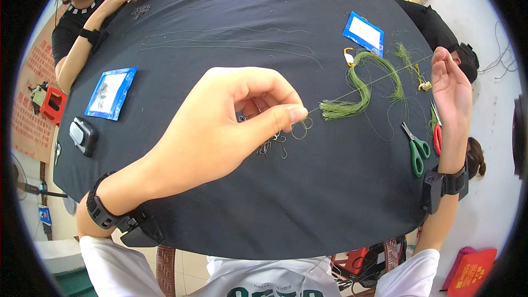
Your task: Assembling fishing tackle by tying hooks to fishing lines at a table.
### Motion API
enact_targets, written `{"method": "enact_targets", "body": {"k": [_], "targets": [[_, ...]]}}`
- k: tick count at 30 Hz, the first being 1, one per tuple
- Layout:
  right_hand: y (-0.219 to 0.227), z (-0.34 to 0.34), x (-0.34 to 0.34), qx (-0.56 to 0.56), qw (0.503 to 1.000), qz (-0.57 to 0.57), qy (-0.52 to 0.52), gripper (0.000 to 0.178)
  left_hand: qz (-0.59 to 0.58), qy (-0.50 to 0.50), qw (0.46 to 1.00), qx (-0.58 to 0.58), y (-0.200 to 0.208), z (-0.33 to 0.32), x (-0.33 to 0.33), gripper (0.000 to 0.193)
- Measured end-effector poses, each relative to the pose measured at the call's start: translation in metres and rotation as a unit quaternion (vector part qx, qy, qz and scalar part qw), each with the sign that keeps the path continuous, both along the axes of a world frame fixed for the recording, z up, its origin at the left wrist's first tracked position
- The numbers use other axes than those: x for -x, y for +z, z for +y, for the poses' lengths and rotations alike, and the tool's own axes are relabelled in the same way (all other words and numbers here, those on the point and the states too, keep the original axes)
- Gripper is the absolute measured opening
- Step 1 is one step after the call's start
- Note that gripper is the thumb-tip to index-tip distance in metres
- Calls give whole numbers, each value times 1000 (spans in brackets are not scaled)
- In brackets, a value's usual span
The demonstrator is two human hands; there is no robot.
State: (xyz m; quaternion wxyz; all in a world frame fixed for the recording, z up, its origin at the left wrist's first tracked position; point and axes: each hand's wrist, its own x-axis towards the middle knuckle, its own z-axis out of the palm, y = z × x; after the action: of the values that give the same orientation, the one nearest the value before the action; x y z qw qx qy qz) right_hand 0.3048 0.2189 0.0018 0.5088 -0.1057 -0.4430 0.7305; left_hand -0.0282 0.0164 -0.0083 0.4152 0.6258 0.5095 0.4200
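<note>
In the middle, my left hand (220,121) pinches a thin green fishing line between thumb and forefinger. A small loop of that line (302,130) hangs just below the fingertips. The line runs up to the right to my right hand (452,85), whose thumb and fingertips are closed on its other end. It looks pulled straight, passing over a bundle of cut green line (360,91) that lies curved on the table. Several fish hooks (275,147) lie under and beside my left hand, which partly hides them.
Green-handled scissors (419,151) and red-handled scissors (438,138) lie by my right forearm. Blue-and-white packets (113,93) (364,33), a dark grey device (83,136) and separate line strands (231,41) are on the black-covered table (264,203). Other people sit at the far left and right.
</note>
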Motion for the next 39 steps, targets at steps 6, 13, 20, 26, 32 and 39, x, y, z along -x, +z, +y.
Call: {"method": "enact_targets", "body": {"k": [6,13,20,26,32,39], "targets": [[0,5,-6,-37,997,-18,-64,18,-2,-11,1000,23,1,0,-1,11],[10,-36,49,-114,917,-270,-272,36,-41,-7,998,38,-2,-2,0,12],[10,-99,84,-615,517,-445,-395,19,-76,20,993,83,0,-4,-4,13],[-4,-136,127,-664,617,-375,-197,42,-110,7,990,92,-7,-10,-12,14],[-13,-133,128,-638,668,-350,-156,22,-131,-7,986,103,-10,-11,-14,14],[-14,-127,123,-591,732,-336,30,25,-132,-4,986,97,-8,-12,-14,14]]}}
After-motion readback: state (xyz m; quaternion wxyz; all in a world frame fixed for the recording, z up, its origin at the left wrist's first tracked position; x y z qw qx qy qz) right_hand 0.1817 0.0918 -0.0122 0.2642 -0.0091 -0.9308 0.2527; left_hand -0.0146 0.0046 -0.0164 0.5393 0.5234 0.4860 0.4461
